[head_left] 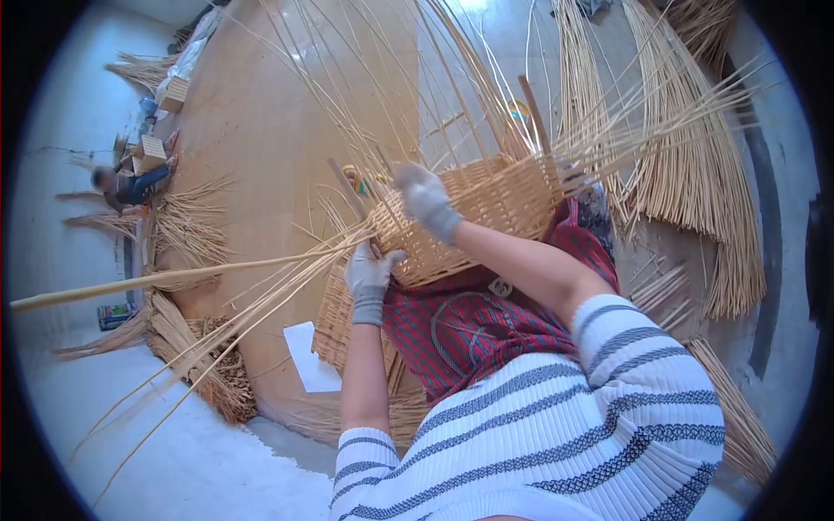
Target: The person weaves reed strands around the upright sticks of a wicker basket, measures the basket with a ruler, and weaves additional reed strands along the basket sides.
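A partly woven wicker basket (482, 204) rests across my lap on a red checked cloth (469, 321), with long loose rods sticking out from its top and both ends. My left hand (370, 271), in a pale glove, grips the basket's left end where several rods come out. The thickest rod (165, 278) points far to the left. Over the basket's left part is my right hand (426, 201), also gloved and smeared by motion. Its fingers are too blurred to show whether they hold a rod. Wooden stakes (535, 113) stand up at the basket's corners.
Big bundles of rods (686, 165) lie at the right, with further bundles (195, 221) at the left. A white sheet (311, 358) lies on the floor beside another woven piece (334, 317). Another person (135, 187) sits at the far left near small baskets (151, 153).
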Demonstrator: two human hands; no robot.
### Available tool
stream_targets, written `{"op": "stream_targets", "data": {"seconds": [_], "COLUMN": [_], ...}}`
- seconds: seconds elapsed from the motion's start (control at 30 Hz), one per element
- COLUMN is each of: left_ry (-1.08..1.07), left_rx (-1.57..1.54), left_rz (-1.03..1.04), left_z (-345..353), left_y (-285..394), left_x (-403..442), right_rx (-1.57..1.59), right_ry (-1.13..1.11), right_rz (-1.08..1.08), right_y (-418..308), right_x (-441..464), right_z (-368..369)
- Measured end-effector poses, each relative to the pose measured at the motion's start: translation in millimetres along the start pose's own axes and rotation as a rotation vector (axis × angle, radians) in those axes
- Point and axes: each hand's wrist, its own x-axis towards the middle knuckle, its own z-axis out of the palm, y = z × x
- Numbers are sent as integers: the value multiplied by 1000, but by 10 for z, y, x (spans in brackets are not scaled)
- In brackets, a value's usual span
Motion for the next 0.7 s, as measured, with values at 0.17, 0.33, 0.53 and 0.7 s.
{"op": "stream_targets", "data": {"seconds": [0.17, 0.33, 0.53, 0.7], "left_ry": [169, -235, -126, -303], "left_rx": [64, -601, -487, -481], "left_rz": [148, -108, 161, -212], "left_z": [102, 47, 952, 440], "left_y": [0, 786, -41, 482], "left_x": [-193, 5, 704, 429], "right_rx": [523, 83, -789, -401], "right_ry": [-79, -49, -164, -83], "right_rz": [283, 589, -274, -127], "right_y": [-106, -466, -287, -519], "right_x": [-286, -516, 365, 270], "right_z": [-564, -993, -279, -747]}}
